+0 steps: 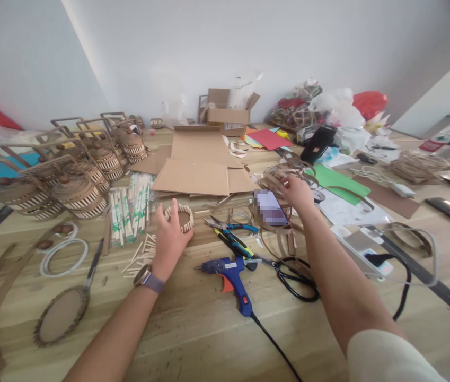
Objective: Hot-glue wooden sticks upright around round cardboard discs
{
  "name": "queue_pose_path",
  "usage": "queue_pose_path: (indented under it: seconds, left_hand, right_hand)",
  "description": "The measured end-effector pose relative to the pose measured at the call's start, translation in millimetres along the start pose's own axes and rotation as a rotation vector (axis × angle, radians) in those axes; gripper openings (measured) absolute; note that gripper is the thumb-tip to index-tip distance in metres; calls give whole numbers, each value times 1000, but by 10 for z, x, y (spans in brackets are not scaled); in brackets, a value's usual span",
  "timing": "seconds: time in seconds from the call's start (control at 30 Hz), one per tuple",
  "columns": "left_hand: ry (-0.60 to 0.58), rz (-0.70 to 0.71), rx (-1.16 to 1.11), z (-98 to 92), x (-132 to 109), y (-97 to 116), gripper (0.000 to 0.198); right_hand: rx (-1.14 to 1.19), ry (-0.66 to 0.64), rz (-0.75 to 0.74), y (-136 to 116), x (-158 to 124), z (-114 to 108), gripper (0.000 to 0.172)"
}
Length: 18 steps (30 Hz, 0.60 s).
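Note:
My left hand (170, 233) grips a small round basket (185, 218) with a ring of pale sticks standing on its rim and a brown base. The thumb lies at its near side, with the fingers along the left. My right hand (298, 193) reaches into a tangle of brown strips (274, 178), its fingers closed at a strip; the fingertips are partly hidden. Between my arms lies a blue glue gun (228, 270) with an orange trigger, its nozzle facing left. Pliers (235, 227) and a yellow-and-black cutting tool (235, 244) rest behind it. A phone (269, 207) lies beside my right hand.
Several small woven baskets (79, 191) stand at the left. Packed sticks (129, 207), loose sticks (142, 257) and a round mirror-shaped piece (62, 314) lie nearer. Flattened cardboard (193, 172) sits behind. At the right are green paper (340, 183) and a power strip (370, 254) with cables.

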<state>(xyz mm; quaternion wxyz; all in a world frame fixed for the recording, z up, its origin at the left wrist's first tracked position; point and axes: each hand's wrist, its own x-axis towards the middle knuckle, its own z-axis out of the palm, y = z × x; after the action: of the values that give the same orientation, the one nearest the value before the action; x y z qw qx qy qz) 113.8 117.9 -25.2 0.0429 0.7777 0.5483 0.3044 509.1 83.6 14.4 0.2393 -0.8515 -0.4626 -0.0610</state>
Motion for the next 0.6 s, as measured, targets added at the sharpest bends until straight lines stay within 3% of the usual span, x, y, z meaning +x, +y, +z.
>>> queue_pose_path:
  seconds: [0.23, 0.6]
  left_hand:
    - [-30, -29, 22, -40, 1, 48, 96]
    - [-25, -18, 12, -40, 2, 32, 97]
  right_hand:
    - [77, -49, 39, 86, 122, 71, 6]
    - [229, -103, -96, 75, -1, 173, 23]
